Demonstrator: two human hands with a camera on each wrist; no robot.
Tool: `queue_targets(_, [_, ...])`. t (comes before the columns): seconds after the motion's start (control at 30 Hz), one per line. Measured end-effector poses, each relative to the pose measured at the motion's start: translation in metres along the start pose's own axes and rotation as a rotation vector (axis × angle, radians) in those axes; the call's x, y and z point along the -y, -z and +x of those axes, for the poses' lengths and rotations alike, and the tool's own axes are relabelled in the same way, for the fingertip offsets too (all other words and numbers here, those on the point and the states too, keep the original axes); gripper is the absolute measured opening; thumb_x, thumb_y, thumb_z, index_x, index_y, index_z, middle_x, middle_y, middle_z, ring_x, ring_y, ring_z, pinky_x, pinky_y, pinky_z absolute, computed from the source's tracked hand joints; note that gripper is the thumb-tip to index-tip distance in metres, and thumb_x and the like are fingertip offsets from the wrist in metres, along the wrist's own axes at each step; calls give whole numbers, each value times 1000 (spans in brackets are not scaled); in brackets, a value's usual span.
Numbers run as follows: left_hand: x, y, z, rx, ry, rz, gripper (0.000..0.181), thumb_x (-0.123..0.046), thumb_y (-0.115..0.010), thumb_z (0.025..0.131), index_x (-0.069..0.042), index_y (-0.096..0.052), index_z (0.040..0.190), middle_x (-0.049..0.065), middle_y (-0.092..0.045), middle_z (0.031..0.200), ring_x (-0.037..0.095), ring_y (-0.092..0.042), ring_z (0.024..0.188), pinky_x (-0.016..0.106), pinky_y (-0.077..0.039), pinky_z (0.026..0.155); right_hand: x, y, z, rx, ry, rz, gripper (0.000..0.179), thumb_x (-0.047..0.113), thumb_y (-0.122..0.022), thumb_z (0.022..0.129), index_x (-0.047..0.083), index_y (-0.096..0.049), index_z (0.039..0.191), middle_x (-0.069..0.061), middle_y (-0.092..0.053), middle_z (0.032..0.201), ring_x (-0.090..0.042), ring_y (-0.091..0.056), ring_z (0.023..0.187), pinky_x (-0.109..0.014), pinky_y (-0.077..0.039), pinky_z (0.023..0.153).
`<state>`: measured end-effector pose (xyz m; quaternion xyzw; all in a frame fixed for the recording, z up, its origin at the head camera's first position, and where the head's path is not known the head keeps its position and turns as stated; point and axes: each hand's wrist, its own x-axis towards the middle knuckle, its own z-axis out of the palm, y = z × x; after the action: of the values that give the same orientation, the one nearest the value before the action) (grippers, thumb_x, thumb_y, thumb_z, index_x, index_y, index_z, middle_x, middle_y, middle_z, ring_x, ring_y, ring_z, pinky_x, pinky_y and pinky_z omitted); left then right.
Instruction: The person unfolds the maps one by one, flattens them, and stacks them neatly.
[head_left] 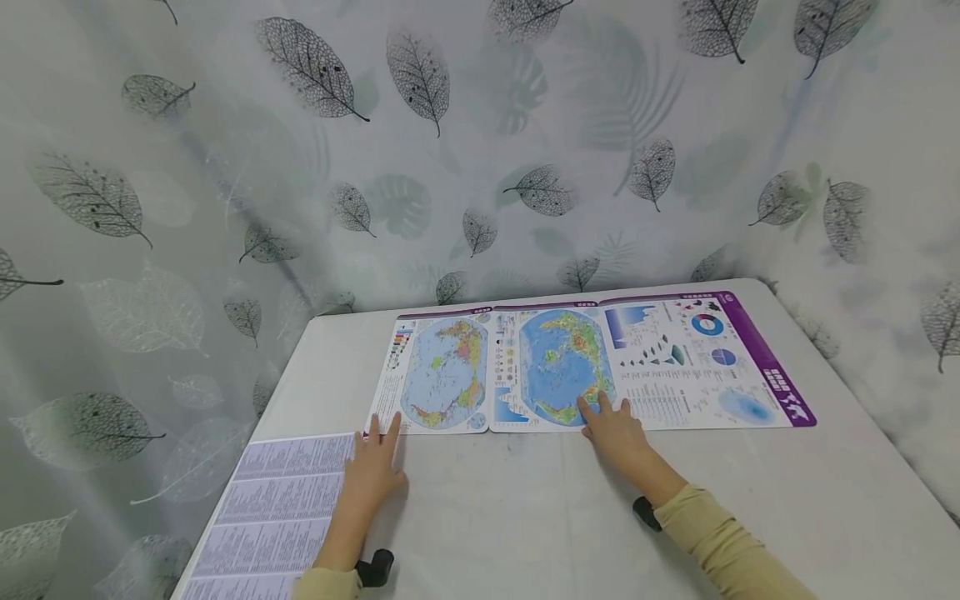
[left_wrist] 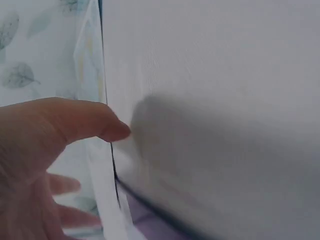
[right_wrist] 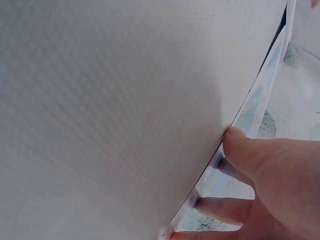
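Observation:
A long fold-out map sheet (head_left: 660, 404) lies flat along the back of the white table, showing two oval world maps, charts and a purple band at its right end. At its lower left corner, the straight, spread fingers of my left hand (head_left: 372, 471) touch the edge. My right hand (head_left: 617, 437) rests its extended fingers on the lower edge of the right-hand world map (head_left: 562, 362). In the right wrist view the thumb (right_wrist: 245, 150) meets that edge while the fingers lie over the printed side. The left wrist view has the left thumb (left_wrist: 85, 120) stretched out over the table.
A lavender sheet of printed text (head_left: 273, 496) lies at the table's left side, partly under my left forearm. Leaf-patterned curtains (head_left: 480, 167) surround the white table (head_left: 517, 517). Black devices (head_left: 375, 569) sit at both wrists.

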<state>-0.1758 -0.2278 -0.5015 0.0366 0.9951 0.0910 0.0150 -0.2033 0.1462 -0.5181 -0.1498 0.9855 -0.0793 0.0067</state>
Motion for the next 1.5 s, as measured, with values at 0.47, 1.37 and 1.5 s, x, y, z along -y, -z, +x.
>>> queue_targets(0.47, [18, 11, -40, 154, 270, 5, 87, -21, -73, 73, 20, -27, 134, 54, -36, 110, 65, -40, 103, 68, -39, 80, 0, 7, -3, 20, 14, 8, 44, 19, -59, 93, 3, -50, 133, -35, -42, 129, -63, -42, 104, -56, -51, 61])
queue_targets(1.37, [71, 27, -74, -21, 340, -402, 35, -19, -40, 99, 10, -54, 114, 23, -62, 86, 35, -61, 74, 41, -50, 63, -5, 6, 1, 23, 25, 31, 46, 20, -58, 93, 1, -49, 134, -36, -40, 130, -64, -39, 106, -56, -51, 61])
queue_targets(1.5, [66, 23, -77, 1, 268, -335, 50, -22, -50, 95, 16, -44, 127, 33, -60, 102, 40, -63, 78, 49, -51, 69, -3, 6, 1, 36, 22, 35, 46, 20, -58, 94, 2, -48, 134, -36, -39, 131, -64, -38, 107, -58, -50, 63])
